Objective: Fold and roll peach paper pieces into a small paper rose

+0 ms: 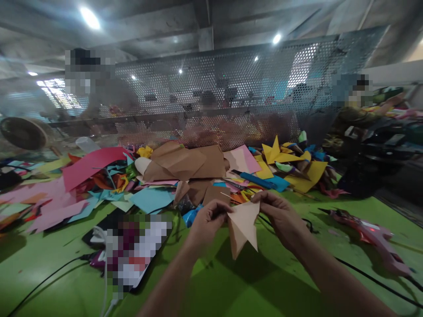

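Between my hands, above the green table point(264, 290), hangs a folded tan paper piece point(243, 226) with pointed lower tips. My left hand point(213, 220) pinches its upper left corner. At the upper right corner, my right hand point(277, 211) has its fingers closed on the same paper. Just beyond my hands lie brown paper sheets point(205, 160) and a blue-handled cutter point(257, 180). A pink glue gun point(372, 237) with a small red light rests to the right of my right hand.
Colored paper scraps point(153, 200) heap along the back of the table. A power strip point(99, 259) with cables lies at left, beside a blurred-out object. A perforated metal panel point(214, 97) stands behind. A fan point(23, 134) is at far left; a person point(353, 114) is at right.
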{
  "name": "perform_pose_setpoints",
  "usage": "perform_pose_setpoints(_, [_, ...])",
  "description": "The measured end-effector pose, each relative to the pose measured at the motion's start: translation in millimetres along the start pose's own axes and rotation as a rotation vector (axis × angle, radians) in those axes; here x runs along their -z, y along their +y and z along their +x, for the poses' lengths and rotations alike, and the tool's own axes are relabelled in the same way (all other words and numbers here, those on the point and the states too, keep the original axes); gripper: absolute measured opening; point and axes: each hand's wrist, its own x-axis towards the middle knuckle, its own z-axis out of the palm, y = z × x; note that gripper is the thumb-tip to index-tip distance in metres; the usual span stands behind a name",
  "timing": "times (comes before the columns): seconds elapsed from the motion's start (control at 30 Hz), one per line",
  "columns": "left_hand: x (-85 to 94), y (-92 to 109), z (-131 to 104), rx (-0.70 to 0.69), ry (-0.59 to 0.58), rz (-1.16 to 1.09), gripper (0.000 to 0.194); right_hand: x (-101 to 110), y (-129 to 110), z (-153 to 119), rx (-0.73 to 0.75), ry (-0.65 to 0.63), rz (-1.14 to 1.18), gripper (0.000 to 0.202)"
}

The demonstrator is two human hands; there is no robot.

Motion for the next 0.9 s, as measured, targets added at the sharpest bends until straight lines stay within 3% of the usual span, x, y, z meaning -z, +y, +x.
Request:
perform_pose_setpoints(0.13, [2.9, 4, -1, -0.019, 0.026, -0.019, 0.008, 1, -2, 2, -0.031, 0.001, 0.055, 0.027])
perform_pose_setpoints(0.6, [-0.9, 13, -4, 0.004, 0.065, -0.008, 0.003, 1, -5, 0, -0.035, 0.027, 0.158, 0.011])
perform_pose_setpoints(0.9, [-0.3, 4, -6, -0.277, 0.065, 0.330, 0.014, -10, -2, -9, -0.150, -0.075, 0.187, 0.033])
